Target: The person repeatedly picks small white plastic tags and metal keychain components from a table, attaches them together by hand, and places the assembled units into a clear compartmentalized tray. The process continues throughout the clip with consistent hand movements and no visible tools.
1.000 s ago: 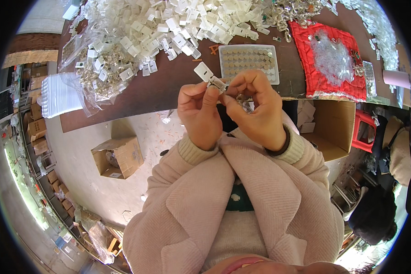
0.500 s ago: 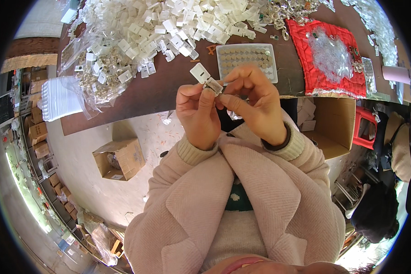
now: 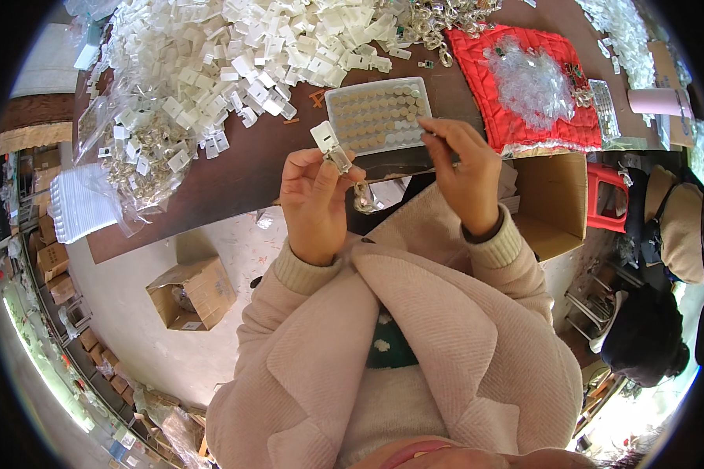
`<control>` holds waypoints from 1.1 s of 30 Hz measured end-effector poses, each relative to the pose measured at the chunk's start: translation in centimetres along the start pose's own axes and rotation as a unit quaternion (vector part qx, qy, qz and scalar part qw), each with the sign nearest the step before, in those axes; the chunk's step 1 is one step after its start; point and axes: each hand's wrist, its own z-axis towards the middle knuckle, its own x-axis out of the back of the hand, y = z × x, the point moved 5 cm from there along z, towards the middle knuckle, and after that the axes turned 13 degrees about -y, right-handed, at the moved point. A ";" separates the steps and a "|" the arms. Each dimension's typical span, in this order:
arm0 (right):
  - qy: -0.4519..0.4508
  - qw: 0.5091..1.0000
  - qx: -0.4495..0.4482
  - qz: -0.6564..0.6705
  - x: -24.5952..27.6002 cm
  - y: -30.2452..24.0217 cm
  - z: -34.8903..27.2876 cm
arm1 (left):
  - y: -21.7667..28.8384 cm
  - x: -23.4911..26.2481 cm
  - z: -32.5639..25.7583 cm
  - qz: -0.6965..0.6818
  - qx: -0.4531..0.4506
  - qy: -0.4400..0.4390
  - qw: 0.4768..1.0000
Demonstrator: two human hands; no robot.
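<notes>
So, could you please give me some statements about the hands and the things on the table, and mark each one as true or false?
1. The left hand holds a small white plastic piece between its fingertips. True.
2. The right hand rests inside the open cardboard box. False: it reaches to the near edge of the clear tray of small round parts.
3. A red cloth lies on the table to the right of the tray. True.
4. The heap of white plastic pieces lies on the red cloth. False: it lies on the brown table, at the left; the cloth bears a clear plastic bag.
</notes>
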 end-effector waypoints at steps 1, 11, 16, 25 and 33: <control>0.010 1.000 0.007 -0.025 0.2 0.6 0.3 | -0.1 0.2 0.0 -0.008 0.002 -0.001 1.000; 0.015 0.978 0.048 -0.203 -2.3 1.6 2.6 | -0.6 1.0 -0.1 -0.014 0.027 -0.016 0.999; 0.010 0.973 0.045 -0.225 -3.0 1.5 2.4 | -0.8 0.9 0.4 -0.056 0.031 -0.026 0.998; 0.004 0.993 0.114 -0.028 -2.1 -1.7 2.2 | -1.2 0.1 0.6 -0.073 0.054 -0.017 0.996; -0.091 0.985 0.149 0.000 -2.9 -4.7 0.9 | -0.9 -0.5 0.5 -0.031 0.029 -0.021 0.999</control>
